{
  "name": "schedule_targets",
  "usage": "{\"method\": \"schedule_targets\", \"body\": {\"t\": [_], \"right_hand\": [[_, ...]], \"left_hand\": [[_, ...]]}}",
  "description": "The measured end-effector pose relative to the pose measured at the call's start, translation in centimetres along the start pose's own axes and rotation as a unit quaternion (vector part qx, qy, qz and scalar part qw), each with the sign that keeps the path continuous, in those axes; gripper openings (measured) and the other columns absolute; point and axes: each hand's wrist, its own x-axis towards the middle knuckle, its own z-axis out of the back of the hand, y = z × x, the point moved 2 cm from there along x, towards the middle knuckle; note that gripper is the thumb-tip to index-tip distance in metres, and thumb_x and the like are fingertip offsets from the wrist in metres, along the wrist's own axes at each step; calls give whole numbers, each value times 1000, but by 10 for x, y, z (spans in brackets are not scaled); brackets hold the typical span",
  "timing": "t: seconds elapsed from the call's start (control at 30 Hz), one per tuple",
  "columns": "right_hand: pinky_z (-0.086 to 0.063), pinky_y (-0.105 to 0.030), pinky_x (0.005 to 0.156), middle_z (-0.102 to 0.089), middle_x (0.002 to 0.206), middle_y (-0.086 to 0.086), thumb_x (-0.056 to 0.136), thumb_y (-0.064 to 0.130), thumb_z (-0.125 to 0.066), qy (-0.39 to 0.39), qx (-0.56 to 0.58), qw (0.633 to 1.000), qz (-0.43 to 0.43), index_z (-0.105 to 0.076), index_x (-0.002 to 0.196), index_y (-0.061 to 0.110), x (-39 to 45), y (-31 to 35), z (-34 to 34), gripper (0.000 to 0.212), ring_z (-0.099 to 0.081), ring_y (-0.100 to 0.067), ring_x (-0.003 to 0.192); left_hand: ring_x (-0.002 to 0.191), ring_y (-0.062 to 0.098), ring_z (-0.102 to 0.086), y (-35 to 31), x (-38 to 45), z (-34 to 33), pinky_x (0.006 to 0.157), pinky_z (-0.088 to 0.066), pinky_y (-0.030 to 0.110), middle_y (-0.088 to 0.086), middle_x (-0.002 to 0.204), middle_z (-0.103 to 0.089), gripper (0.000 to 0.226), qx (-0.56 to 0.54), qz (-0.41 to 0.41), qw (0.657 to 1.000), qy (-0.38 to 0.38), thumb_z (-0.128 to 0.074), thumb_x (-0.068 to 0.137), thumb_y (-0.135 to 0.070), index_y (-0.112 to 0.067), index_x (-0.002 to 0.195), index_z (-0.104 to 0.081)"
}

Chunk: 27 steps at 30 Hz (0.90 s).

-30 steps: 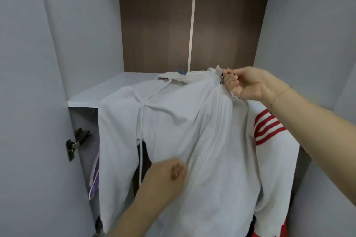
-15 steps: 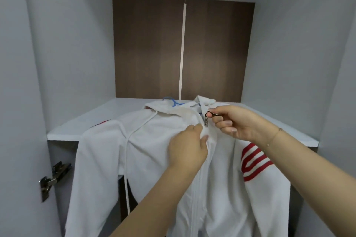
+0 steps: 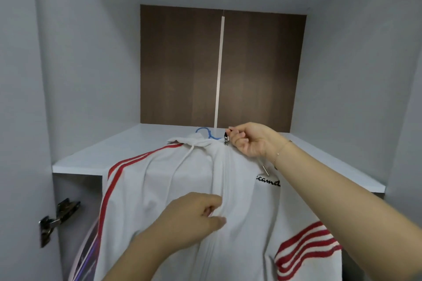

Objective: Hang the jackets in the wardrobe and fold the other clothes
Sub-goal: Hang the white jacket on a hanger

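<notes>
1. Jacket (image 3: pixel 173 189) — white with red stripes, on a blue hanger (image 3: pixel 203 131) at the shelf (image 3: pixel 96 155) edge in the wardrobe.
2. Right hand (image 3: pixel 251 139) pinches the zip pull (image 3: pixel 226 138) at the collar.
3. Left hand (image 3: pixel 191 219) pinches the front beside the zip.
4. Soft, light and limp, I judge — hold it by collar or hanger.

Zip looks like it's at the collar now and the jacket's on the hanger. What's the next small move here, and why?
Probably let go of the zip pull and the front, then settle the jacket. The right hand pinches the zip pull at the collar, so the white jacket looks fully zipped. The left hand pinches the fabric beside the zip. The blue hanger shows at the neck.
</notes>
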Motion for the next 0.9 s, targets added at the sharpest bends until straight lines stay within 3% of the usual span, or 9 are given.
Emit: {"method": "schedule_targets", "body": {"t": [0.13, 0.23, 0.43, 0.57, 0.63, 0.7, 0.77, 0.83, 0.9], "right_hand": [[-24, -14, 27, -42, 45, 2, 101, 10, -41, 17, 8, 1000, 16, -53, 78, 4, -1, 1, -5, 27, -36, -4, 28], [-20, -15, 25, -38, 47, 3, 102, 12, -40, 46, -24, 999, -1, -52, 78, 5, -9, 1, -4, 28, -30, -3, 28], [-21, -19, 25, -37, 50, 1, 102, 6, -35, 45, 1, 998, -46, -53, 81, 0, -7, 13, 1, 28, -29, -5, 25], [-20, -14, 26, -39, 52, 1, 101, 11, -41, 61, -180, 981, -47, -53, 77, 3, 9, 4, 0, 29, -30, -5, 30], [-23, -17, 29, -45, 49, 0, 97, 17, -51, -11, -404, 913, 52, -57, 74, 4, 17, 11, 3, 27, -34, -7, 32], [-34, -16, 37, -55, 52, -1, 90, 17, -59, -131, -566, 792, 189, -65, 76, 0, 24, 29, 3, 23, -46, -11, 37], [-43, -21, 55, -65, 74, -3, 87, 22, -64, -166, -657, 684, 270, -70, 86, 0, 34, 43, 0, 24, -57, -12, 60], [-41, -27, 67, -63, 87, -5, 88, 33, -65, -135, -712, 649, 230, -70, 94, -1, 49, 41, -8, 34, -53, -17, 75], [-35, -29, 64, -52, 79, -5, 88, 42, -64, -100, -744, 645, 142, -64, 83, 2, 66, 29, -14, 40, -46, -19, 70]], "left_hand": [[68, 4, -51, -9, 32, 15, 60, -39, 23, -10, 72, -54, 36, 27, 50, 987, -147, -58, 84, -58, -26, 71, -49], [66, 7, -54, -17, 65, 18, 52, -31, 26, -9, 68, -55, 39, 8, 120, 964, -236, -55, 84, -62, -25, 76, -48], [60, 19, -46, -16, 79, 8, 51, -26, 32, -2, 57, -42, 42, 59, 70, 976, -200, -47, 96, -39, -20, 63, -31], [54, 12, -39, -9, 58, 7, 48, -22, 24, -1, 57, -39, 43, 58, 78, 973, -211, -47, 95, -42, -21, 62, -29], [58, 13, -40, -11, 52, 8, 50, -23, 23, -2, 60, -40, 41, 61, 77, 971, -219, -47, 94, -41, -20, 63, -29], [63, 13, -40, -14, 49, 6, 55, -28, 24, -2, 64, -41, 41, 39, 68, 972, -223, -48, 94, -38, -20, 63, -29], [66, 13, -40, -16, 47, 4, 59, -30, 26, -2, 66, -40, 41, 18, 55, 973, -225, -49, 95, -35, -22, 63, -27], [66, 13, -39, -15, 45, 3, 61, -31, 27, -3, 65, -39, 42, 9, 42, 973, -225, -50, 95, -34, -23, 62, -27], [66, 11, -39, -13, 43, 4, 61, -33, 28, -5, 65, -39, 41, -10, 30, 975, -221, -52, 95, -34, -21, 63, -29]]}}
